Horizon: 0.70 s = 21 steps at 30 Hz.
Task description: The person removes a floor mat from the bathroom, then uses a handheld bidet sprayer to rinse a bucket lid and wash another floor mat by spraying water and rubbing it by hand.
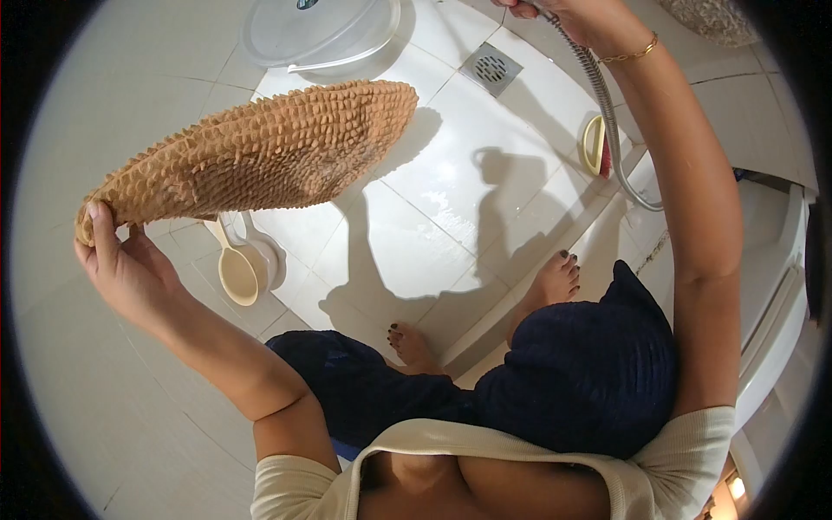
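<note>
My left hand (130, 269) grips one end of a brown bath mat (269, 156) with a knobbly, tufted surface. The mat stretches out to the right above the floor and sags along its lower side, where some patches look darker. At the top edge of the head view, my right hand (585, 19) is closed around the upper end of a grey shower hose (598, 91). The hose hangs down and curves off behind my forearm. Part of the right hand and any shower head are out of view.
A pale dipper (237, 276) sits below the mat. Behind it stands a lidded clear tub (325, 35) with a white handle. A floor drain (491, 68) and a scrub brush (596, 146) with red bristles lie on the white tiles (416, 204). A raised ledge runs beside my feet.
</note>
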Each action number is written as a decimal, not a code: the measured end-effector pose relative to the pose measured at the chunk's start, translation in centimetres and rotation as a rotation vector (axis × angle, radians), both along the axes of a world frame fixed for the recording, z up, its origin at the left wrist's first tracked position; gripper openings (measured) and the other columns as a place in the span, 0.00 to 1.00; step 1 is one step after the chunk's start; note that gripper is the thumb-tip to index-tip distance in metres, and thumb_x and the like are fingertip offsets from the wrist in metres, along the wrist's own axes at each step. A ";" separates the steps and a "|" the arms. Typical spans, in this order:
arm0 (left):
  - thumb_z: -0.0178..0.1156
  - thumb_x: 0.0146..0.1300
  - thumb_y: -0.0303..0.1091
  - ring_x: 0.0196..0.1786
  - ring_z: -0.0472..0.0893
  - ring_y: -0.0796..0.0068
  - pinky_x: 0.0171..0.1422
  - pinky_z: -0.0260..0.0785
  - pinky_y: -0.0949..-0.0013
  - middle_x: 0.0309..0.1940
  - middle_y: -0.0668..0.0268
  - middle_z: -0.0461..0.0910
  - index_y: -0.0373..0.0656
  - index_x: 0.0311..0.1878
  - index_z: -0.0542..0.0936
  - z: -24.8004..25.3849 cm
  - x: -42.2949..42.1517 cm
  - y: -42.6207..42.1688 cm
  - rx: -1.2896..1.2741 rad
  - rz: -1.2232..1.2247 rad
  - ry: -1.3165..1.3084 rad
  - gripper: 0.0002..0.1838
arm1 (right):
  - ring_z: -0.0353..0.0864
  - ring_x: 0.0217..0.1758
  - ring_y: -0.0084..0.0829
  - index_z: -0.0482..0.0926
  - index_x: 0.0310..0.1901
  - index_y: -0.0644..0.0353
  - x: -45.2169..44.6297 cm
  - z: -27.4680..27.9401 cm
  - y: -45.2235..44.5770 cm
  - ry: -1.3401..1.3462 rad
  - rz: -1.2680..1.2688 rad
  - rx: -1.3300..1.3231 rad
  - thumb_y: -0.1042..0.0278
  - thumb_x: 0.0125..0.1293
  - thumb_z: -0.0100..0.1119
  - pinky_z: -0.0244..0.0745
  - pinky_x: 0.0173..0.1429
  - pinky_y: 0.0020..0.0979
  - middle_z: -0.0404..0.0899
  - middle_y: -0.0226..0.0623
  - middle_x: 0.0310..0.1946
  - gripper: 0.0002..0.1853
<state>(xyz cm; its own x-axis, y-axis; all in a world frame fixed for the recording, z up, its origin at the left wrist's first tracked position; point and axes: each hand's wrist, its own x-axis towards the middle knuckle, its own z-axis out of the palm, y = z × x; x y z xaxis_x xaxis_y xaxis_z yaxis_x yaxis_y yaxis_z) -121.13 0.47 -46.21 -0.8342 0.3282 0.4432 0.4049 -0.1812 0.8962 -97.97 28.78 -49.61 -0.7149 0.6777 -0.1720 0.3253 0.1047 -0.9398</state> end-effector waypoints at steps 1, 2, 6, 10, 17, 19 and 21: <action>0.59 0.60 0.28 0.42 0.74 0.78 0.50 0.64 0.69 0.36 0.65 0.75 0.38 0.42 0.72 0.0 0.2 0.0 -0.010 -0.002 -0.003 0.09 | 0.57 0.16 0.13 0.70 0.31 0.55 0.2 -0.2 0.1 0.042 0.013 -0.024 0.51 0.71 0.40 0.56 0.18 0.16 0.62 0.19 0.17 0.18; 0.59 0.60 0.28 0.42 0.74 0.78 0.50 0.64 0.69 0.36 0.65 0.75 0.38 0.42 0.72 0.0 0.2 -0.1 -0.009 -0.001 -0.001 0.09 | 0.57 0.16 0.13 0.70 0.31 0.55 0.5 -0.4 0.2 0.044 0.014 -0.023 0.51 0.71 0.40 0.56 0.18 0.16 0.62 0.19 0.17 0.18; 0.57 0.62 0.27 0.43 0.76 0.75 0.50 0.68 0.68 0.38 0.63 0.76 0.36 0.43 0.73 0.0 0.3 0.0 -0.029 -0.017 0.013 0.08 | 0.58 0.16 0.13 0.71 0.33 0.56 1.0 0.0 0.1 -0.007 -0.020 0.018 0.51 0.71 0.40 0.56 0.18 0.17 0.63 0.19 0.18 0.18; 0.57 0.62 0.28 0.42 0.76 0.75 0.49 0.68 0.69 0.37 0.63 0.77 0.37 0.43 0.73 0.7 1.2 1.0 -0.056 -0.012 -0.008 0.08 | 0.59 0.16 0.13 0.71 0.33 0.57 1.4 1.1 0.5 -0.074 -0.067 0.063 0.51 0.71 0.40 0.57 0.18 0.17 0.63 0.19 0.18 0.18; 0.60 0.60 0.30 0.38 0.75 0.79 0.46 0.65 0.71 0.34 0.66 0.75 0.39 0.41 0.73 0.4 0.5 1.7 -0.059 -0.039 -0.022 0.09 | 0.59 0.15 0.14 0.71 0.33 0.57 1.0 0.4 1.2 -0.105 -0.084 0.057 0.51 0.71 0.41 0.55 0.17 0.18 0.63 0.20 0.16 0.18; 0.58 0.62 0.29 0.39 0.77 0.76 0.45 0.69 0.71 0.36 0.64 0.77 0.38 0.42 0.73 -0.1 -0.5 1.2 -0.063 -0.077 -0.041 0.08 | 0.58 0.14 0.15 0.71 0.31 0.56 0.6 -0.1 1.4 -0.071 -0.092 0.007 0.51 0.70 0.42 0.54 0.16 0.19 0.62 0.21 0.15 0.18; 0.58 0.62 0.29 0.39 0.77 0.76 0.46 0.69 0.71 0.36 0.64 0.77 0.38 0.42 0.73 -0.4 -1.1 0.9 -0.064 -0.061 -0.053 0.08 | 0.58 0.13 0.15 0.71 0.31 0.56 0.1 -0.7 1.7 -0.095 -0.102 -0.001 0.51 0.70 0.42 0.54 0.16 0.19 0.62 0.21 0.15 0.18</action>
